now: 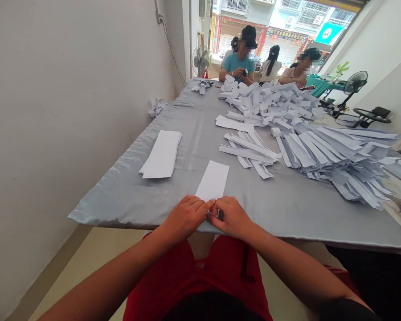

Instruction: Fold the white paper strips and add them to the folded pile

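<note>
A white paper strip lies lengthwise before me on the grey cloth, its near end under my fingers. My left hand is closed on that near end, thumb and fingertips pressed together. Beside it my right hand pinches the same end, and the two hands meet at the fingertips. The paper between them looks bent up or folded, though the fingers hide most of it. To the left rests a neat stack of white paper strips, apart from both hands.
A grey cloth covers the table. Several folded strips lie right of centre, with a big heap of strips further right and curled pieces behind. Several people sit at the far end, one in a teal shirt. A wall borders the left.
</note>
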A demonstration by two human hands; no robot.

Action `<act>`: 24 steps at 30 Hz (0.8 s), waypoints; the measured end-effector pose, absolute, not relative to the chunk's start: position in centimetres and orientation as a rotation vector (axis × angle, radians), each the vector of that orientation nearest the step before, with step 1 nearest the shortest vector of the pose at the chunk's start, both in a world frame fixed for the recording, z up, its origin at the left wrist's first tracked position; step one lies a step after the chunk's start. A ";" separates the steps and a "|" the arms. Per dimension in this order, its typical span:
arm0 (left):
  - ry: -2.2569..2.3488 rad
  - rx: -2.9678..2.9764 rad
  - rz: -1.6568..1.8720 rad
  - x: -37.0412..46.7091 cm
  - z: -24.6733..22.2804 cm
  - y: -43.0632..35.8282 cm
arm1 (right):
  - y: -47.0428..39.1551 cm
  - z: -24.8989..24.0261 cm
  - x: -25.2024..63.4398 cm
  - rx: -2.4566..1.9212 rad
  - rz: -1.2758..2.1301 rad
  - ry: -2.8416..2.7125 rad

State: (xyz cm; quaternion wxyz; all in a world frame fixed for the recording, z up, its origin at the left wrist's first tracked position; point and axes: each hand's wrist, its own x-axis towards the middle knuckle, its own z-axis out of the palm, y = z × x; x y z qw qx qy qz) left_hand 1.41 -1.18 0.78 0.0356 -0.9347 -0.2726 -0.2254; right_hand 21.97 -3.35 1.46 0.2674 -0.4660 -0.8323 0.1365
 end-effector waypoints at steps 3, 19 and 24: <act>-0.730 -2.871 -0.787 1.0 1.0 -1.0 | -3.7 1.4 22.8 -1.062 0.261 -2.276; -0.670 -2.730 -0.686 0.9 2.0 -0.9 | -4.1 0.1 27.6 -1.319 -0.311 -2.412; -0.857 -2.777 -0.616 0.8 1.4 -0.7 | -4.1 0.7 27.7 -1.331 -0.057 -2.417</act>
